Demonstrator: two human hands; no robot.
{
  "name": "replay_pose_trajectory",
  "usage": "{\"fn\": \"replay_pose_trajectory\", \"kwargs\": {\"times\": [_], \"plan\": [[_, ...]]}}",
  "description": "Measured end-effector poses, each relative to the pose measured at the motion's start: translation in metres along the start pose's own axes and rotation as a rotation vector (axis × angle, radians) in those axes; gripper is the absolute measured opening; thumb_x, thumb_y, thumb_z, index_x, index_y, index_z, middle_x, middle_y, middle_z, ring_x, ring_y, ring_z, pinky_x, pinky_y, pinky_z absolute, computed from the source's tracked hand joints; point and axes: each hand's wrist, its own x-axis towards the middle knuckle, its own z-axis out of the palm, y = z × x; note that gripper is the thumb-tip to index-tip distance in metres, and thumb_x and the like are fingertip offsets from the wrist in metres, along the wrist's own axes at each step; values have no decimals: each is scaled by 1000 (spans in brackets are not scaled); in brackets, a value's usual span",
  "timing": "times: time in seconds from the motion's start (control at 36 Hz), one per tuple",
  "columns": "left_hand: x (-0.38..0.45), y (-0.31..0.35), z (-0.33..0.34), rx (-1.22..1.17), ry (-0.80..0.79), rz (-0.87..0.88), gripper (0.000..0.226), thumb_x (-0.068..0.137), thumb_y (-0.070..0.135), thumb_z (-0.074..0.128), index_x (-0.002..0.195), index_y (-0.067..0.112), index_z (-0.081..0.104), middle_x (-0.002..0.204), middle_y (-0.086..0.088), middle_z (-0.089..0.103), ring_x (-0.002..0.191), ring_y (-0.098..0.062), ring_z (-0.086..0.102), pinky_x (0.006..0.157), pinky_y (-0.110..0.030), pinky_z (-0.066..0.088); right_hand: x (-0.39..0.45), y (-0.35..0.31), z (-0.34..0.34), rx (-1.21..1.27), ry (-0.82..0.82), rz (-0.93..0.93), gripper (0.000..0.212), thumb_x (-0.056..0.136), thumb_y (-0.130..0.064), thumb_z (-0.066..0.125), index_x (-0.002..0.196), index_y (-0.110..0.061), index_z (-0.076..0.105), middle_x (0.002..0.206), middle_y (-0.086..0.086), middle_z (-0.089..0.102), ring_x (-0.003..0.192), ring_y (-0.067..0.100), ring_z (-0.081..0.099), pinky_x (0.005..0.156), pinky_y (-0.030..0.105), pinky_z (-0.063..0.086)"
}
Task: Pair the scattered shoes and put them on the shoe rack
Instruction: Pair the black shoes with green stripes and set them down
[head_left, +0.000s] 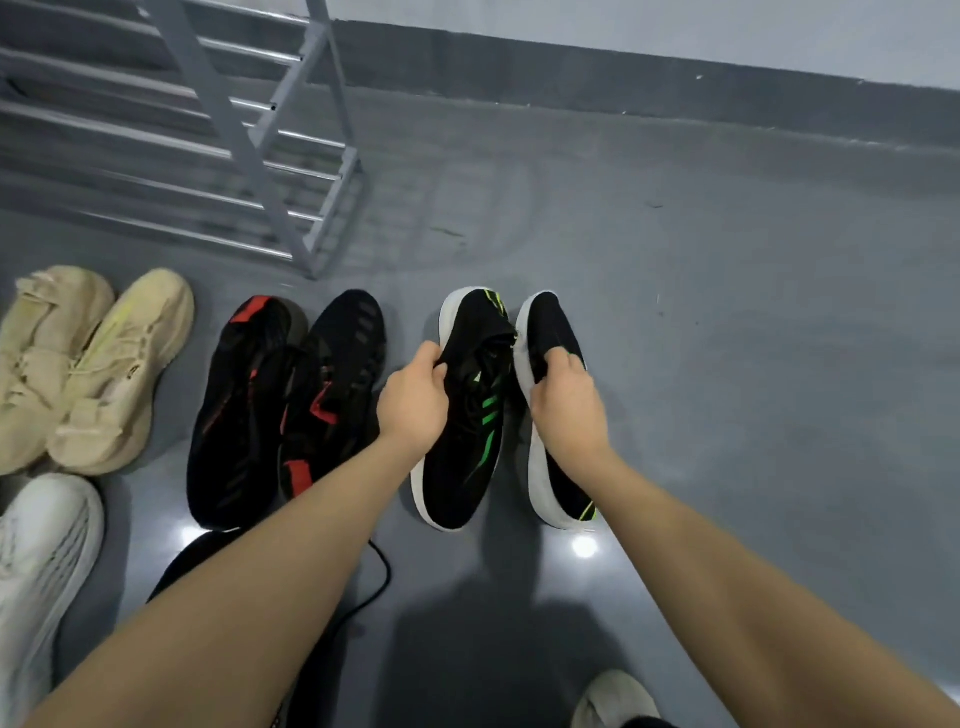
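Note:
Two black shoes with green stripes and white soles lie side by side on the grey floor in the middle. My left hand (413, 402) grips the collar of the left green-striped shoe (467, 415). My right hand (566, 408) grips the collar of the right green-striped shoe (550, 332), which is tipped on its side with its sole facing left. The grey metal shoe rack (260, 156) stands at the upper left, and its visible bars hold nothing.
A black and red pair (280, 405) lies left of my hands, and a beige pair (88, 364) lies further left. One white shoe (41, 561) sits at the lower left, and a grey shoe (615, 699) at the bottom edge. A black cord (382, 577) crosses the floor below.

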Motion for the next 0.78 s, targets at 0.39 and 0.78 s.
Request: {"fn": "replay_pose_trajectory", "kwargs": {"times": [0.39,0.78], "plan": [[7,-3,16,76,-119,-158,24,100,16,36,122,8,43,114,-16,58,99,-32,54,79,-41,43,12,-3,28,154,-114,23,35,95,-23,51,125,-5,51,118,15,53,105,32,56,86,38,47],[2,-1,8,324,-181,-45,42,93,14,50,133,11,36,132,-8,45,122,-29,43,90,-39,44,11,-10,35,-165,-114,-180,41,95,-25,48,133,-10,43,120,12,48,105,31,53,81,38,44]]}}
